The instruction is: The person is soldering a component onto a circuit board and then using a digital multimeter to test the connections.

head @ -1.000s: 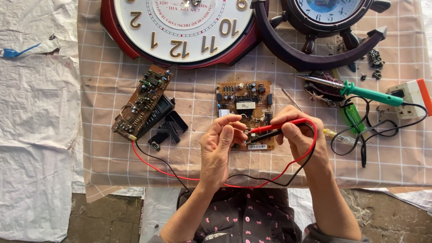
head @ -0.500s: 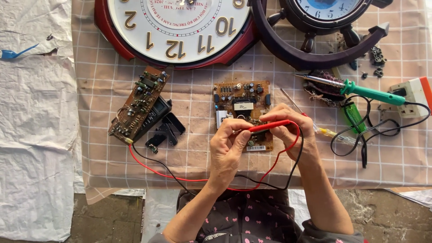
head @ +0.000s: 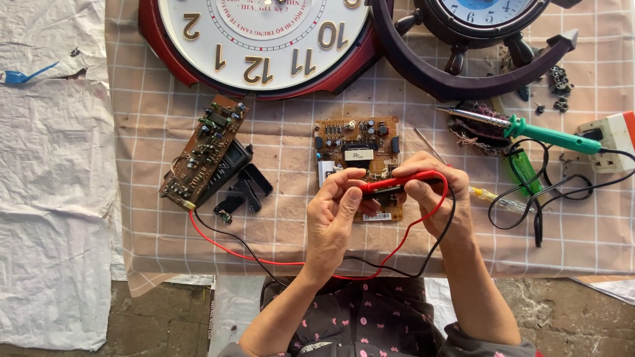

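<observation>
Left hand [head: 340, 211] closed, thumb and fingertips pinched on the near end of a red test probe [head: 400, 180]. Right hand [head: 436, 192] curled shut round the far end of the same probe, with a black probe [head: 380, 192] tucked just beneath the red one, partly hidden by the fingers. Probes held level, across and just above the lower half of a small brown circuit board [head: 357, 149] lying flat on the checked cloth [head: 291, 225]; whether the tips touch the board cannot be told. On the board's lower edge, between the two hands, a small white rectangular label [head: 377, 217] with dark bars; in the board's middle, a second white rectangular label [head: 358, 155] on a dark block.

From the probes, a red lead [head: 264, 260] and a black lead [head: 228, 233] looping toward the body and away left to a dark meter [head: 228, 173], half covered by a long brown circuit board [head: 204, 151] set at a slant.

Right of the hands, a green-handled soldering iron [head: 542, 134], a green-handled screwdriver [head: 524, 170] and a white and red socket block [head: 612, 140] with a black cable [head: 555, 198].

At the far edge, a red-rimmed round wall clock [head: 261, 39] with gold numerals, and beside it a dark clock shaped as a ship's wheel [head: 473, 46]. Far left, crumpled white sheeting [head: 53, 165] with a blue scrap [head: 23, 76].
</observation>
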